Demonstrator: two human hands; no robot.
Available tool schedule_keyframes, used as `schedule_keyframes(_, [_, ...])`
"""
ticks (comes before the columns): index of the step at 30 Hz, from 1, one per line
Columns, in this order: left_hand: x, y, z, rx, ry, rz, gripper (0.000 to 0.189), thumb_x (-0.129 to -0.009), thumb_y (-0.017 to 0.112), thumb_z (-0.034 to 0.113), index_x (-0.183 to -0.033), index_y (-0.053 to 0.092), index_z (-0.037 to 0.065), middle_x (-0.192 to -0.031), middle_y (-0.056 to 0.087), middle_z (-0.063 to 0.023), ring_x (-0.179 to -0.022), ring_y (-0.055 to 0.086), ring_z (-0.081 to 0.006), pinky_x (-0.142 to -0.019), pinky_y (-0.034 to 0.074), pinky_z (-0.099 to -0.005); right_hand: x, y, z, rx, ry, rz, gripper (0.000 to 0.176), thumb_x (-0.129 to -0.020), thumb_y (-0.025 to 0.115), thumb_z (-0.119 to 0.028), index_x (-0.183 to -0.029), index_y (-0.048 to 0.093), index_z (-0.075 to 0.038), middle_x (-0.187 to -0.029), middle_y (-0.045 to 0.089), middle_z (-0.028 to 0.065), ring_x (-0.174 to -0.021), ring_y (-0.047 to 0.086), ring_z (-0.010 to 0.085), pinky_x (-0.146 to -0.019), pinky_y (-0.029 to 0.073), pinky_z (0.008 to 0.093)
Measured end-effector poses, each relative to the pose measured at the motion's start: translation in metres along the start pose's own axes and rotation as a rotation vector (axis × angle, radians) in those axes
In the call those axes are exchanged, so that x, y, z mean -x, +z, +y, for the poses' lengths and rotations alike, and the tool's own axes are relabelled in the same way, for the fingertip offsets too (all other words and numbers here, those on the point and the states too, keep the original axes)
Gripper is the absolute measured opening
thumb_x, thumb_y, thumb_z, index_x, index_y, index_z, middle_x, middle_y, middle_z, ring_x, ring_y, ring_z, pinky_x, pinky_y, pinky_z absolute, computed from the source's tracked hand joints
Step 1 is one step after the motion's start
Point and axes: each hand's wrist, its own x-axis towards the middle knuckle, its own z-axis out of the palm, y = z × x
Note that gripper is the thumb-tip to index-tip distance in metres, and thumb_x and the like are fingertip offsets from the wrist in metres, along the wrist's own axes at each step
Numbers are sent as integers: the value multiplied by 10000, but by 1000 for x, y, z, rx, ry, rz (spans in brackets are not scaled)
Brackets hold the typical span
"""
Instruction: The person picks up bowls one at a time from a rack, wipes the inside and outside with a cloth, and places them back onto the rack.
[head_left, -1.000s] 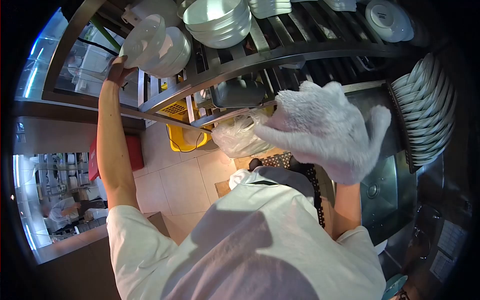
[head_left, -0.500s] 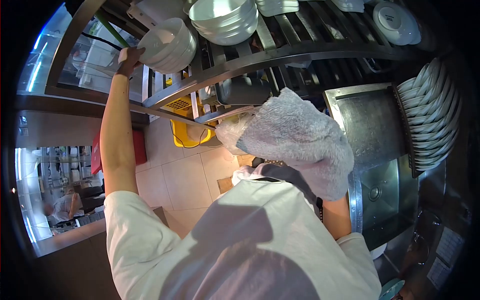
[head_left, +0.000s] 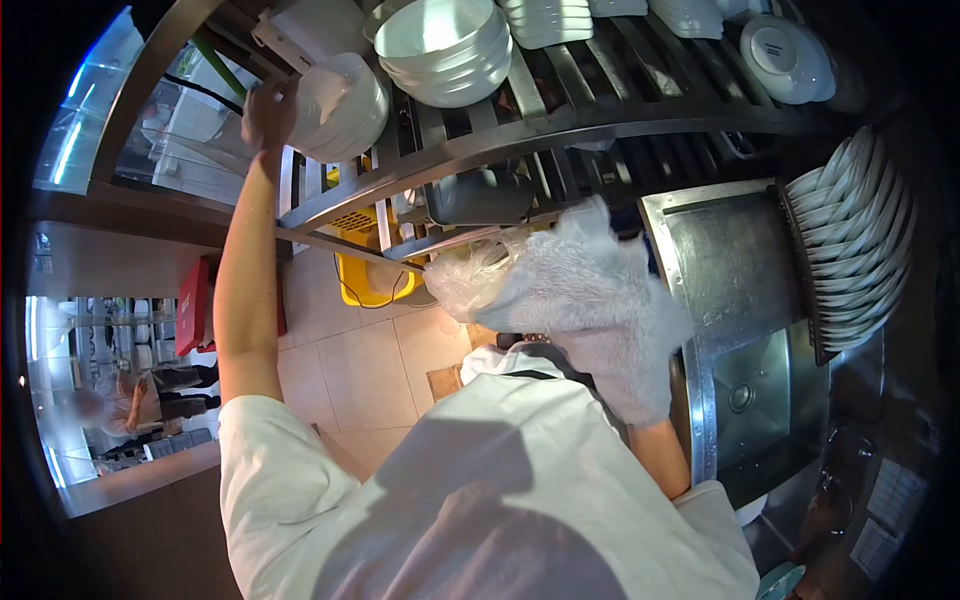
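Although both my arms reach forward, my left hand (head_left: 268, 118) is the nearer one to the nested stack of pale, round bowls (head_left: 345, 115) at the left end of the slatted steel shelf (head_left: 470, 150). The stack lies just to the right of that hand's fingers, with its openings facing up and its nesting axis running roughly upright from the slats. My fingers are bent beside the outer left side of the rims, over the shelf's end; whether they touch the bowls, or how far my thumb stands from them, I cannot tell. I see no bowl lifted clear in that hand.

Beyond that stack, farther to my right, sits another of larger, glossy white bowls (head_left: 445, 60), well out of my left fingers' grasp.

My right hand is hidden by a fluffy, pale grey cloth (head_left: 590, 290), which drapes over it and down to the wrist, above my bare right forearm (head_left: 660, 460). I cannot tell whether the fingers within are spread or closed. The cloth hangs wide and loose, well apart from the bowls, near a crumpled, clear plastic bag (head_left: 465, 285) on its left and the flat steel worktop (head_left: 735, 260) on its right.
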Motion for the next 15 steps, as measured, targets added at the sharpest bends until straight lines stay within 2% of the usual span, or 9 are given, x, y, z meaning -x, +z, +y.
schedule_keyframes(1, [6,-3,26,203,119,71,482,-802,632,589,-954,734,143,-907,723,-101,-878,689,-286,-782,526,-409,0,2,0,19,-3,-14,505,-815,696,-175,-1264,502,-46,-1244,548,124,-1161,521,232,-1014,408,323])
schedule_keyframes(3, [0,6,73,143,217,90,473,-808,627,579,-984,733,153,-995,716,-110,-947,682,-274,-815,525,-399,-2,4,1,60,-20,-35,502,-816,696,-172,-1261,504,-45,-1241,549,125,-1160,522,232,-1013,408,321])
schedule_keyframes(5, [-4,9,123,227,20,-184,461,-825,646,519,-978,722,91,-952,714,-136,-910,685,-289,-793,528,-408,-5,10,4,94,-42,-60,499,-816,696,-170,-1259,506,-44,-1238,551,126,-1158,523,233,-1013,408,320])
schedule_keyframes(6, [-12,20,127,235,15,-175,461,-825,646,519,-978,722,91,-952,714,-136,-910,685,-289,-793,528,-408,-7,14,8,106,-51,-73,497,-816,697,-168,-1258,507,-44,-1237,551,127,-1157,524,233,-1013,407,319])
schedule_keyframes(8, [-39,54,130,-14,-14,-381,403,-829,683,431,-906,713,36,-852,703,-165,-865,687,-288,-739,537,-397,-9,21,13,119,-72,-99,494,-816,697,-166,-1256,508,-43,-1234,553,128,-1156,525,233,-1013,407,317])
schedule_keyframes(9, [-52,59,129,-5,-24,-374,403,-829,683,431,-906,713,36,-852,703,-165,-865,687,-288,-739,537,-397,-5,23,14,124,-75,-112,492,-817,697,-164,-1255,509,-42,-1233,553,129,-1155,525,233,-1013,407,316])
schedule_keyframes(11, [-63,52,129,59,-62,-881,412,-852,675,358,-1061,650,4,-935,682,-182,-833,680,-286,-713,545,-375,5,24,14,138,-63,-136,489,-817,697,-162,-1253,511,-41,-1230,555,130,-1154,526,234,-1012,407,315])
schedule_keyframes(15, [-71,47,135,104,-73,-884,408,-852,670,332,-1094,628,6,-959,676,-174,-834,676,-279,-712,543,-371,18,18,8,163,-35,-146,483,-817,698,-157,-1249,515,-39,-1225,557,132,-1151,528,234,-1012,406,312])
